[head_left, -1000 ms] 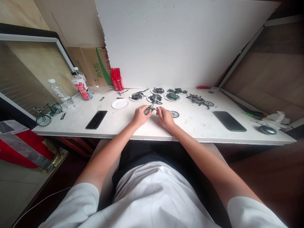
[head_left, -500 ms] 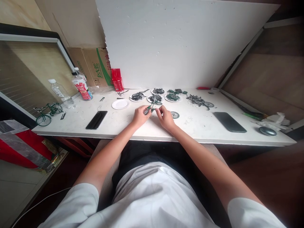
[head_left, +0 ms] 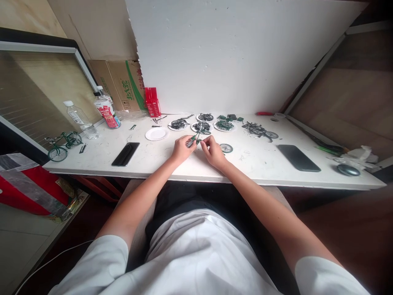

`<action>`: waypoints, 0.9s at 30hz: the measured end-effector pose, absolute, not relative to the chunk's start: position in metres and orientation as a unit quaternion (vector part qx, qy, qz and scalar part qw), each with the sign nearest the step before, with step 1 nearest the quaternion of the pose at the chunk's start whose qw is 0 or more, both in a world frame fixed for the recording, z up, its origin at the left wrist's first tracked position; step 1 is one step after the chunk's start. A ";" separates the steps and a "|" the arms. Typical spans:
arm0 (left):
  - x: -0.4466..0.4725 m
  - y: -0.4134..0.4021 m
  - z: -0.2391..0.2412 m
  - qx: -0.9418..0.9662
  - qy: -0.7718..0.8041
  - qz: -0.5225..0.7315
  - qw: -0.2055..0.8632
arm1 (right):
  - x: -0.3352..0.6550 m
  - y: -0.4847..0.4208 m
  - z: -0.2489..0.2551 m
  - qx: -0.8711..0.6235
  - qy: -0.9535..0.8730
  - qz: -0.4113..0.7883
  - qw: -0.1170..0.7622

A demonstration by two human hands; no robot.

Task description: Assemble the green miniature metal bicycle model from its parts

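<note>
My left hand [head_left: 182,148] is closed on a small green model bicycle frame [head_left: 192,141], held just above the table's middle. My right hand [head_left: 212,150] is pinched close to the frame's right end; whatever sits between its fingertips is too small to make out. Right beside my right hand a loose spoked model wheel [head_left: 226,148] lies flat. Just beyond my hands stands a white plate of dark model parts [head_left: 201,126]. Another plate holds green parts [head_left: 225,125]. A whole green model bicycle [head_left: 64,144] stands at the table's left end.
On the white table [head_left: 153,166] lie a black phone [head_left: 125,154], a dark flat slab [head_left: 299,157], a bare paper plate [head_left: 157,133] and a heap of dark parts [head_left: 258,131]. Bottles [head_left: 107,110] and a red box [head_left: 152,102] stand at the back left.
My hands keep nearly the same pose around the bicycle frame. The whole view has shifted very slightly.
</note>
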State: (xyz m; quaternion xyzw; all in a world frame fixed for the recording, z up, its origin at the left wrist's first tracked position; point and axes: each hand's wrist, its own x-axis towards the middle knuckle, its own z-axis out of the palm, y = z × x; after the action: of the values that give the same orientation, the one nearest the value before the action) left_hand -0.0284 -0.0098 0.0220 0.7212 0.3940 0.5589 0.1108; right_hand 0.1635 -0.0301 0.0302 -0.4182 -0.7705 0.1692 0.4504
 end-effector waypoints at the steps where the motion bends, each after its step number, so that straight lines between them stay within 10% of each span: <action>1: -0.029 -0.010 0.022 0.721 0.392 0.560 0.112 | 0.164 -0.030 0.030 -0.419 -0.772 0.169 0.448; 27: -0.032 -0.008 0.022 0.717 0.393 0.562 0.123 | 0.163 -0.032 0.032 -0.439 -0.775 0.150 0.429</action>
State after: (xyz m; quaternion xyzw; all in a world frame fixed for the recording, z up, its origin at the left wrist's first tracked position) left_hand -0.0318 -0.0079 0.0219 0.7175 0.3927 0.5620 0.1231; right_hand 0.1629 -0.0319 0.0322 -0.4390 -0.7754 0.1496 0.4285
